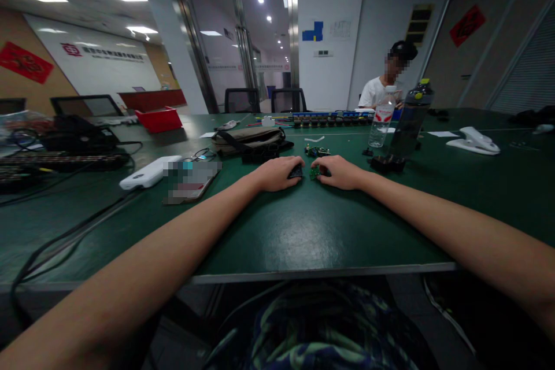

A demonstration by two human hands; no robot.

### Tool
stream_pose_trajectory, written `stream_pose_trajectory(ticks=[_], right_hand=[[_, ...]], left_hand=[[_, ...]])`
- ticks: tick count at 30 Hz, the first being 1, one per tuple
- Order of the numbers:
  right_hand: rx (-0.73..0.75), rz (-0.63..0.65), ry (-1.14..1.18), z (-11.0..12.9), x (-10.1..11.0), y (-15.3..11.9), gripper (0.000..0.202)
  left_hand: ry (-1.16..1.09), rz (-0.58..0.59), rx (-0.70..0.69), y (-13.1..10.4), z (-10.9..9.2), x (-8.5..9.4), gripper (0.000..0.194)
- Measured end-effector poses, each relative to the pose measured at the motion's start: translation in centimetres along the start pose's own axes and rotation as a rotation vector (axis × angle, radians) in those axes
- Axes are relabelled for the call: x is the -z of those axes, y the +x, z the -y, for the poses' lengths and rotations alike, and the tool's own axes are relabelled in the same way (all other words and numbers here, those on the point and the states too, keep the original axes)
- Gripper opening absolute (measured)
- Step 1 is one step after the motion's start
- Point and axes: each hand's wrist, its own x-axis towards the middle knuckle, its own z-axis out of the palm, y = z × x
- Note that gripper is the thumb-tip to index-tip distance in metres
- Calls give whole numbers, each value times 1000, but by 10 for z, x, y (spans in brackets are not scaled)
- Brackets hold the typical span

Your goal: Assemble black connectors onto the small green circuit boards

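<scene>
My left hand (277, 173) rests low over the green table, its fingers closed around a small black part (296, 171) whose exact kind I cannot make out. Facing it across a narrow gap, my right hand (342, 173) pinches a small green circuit board (314, 173) between thumb and fingers. Just beyond both hands lie more small circuit boards (317, 151), grouped on the tabletop. A black block-like object (260, 154) sits behind my left hand, in front of a grey-brown bag (249, 140).
To the left are a phone (193, 182), a white device (150, 172) and black cables (78, 225). On the right stand a clear water bottle (381, 121), a dark bottle (411, 118) and black parts (388, 163). A person (377, 89) sits across the table (312, 237).
</scene>
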Motion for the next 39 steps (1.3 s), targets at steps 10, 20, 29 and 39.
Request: stream_pose_trajectory(ticks=[10, 20, 29, 39], right_hand=[[14, -10, 7, -2, -1, 0, 31], [11, -13, 13, -2, 0, 0, 31], [3, -13, 22, -1, 0, 0, 32], [8, 8, -10, 0, 1, 0, 33]], left_hand=[[-2, -1, 0, 0, -1, 1, 37], [11, 6, 1, 0, -2, 2, 37], [-9, 6, 3, 0, -1, 1, 39], [-5, 9, 9, 0, -1, 1, 38]])
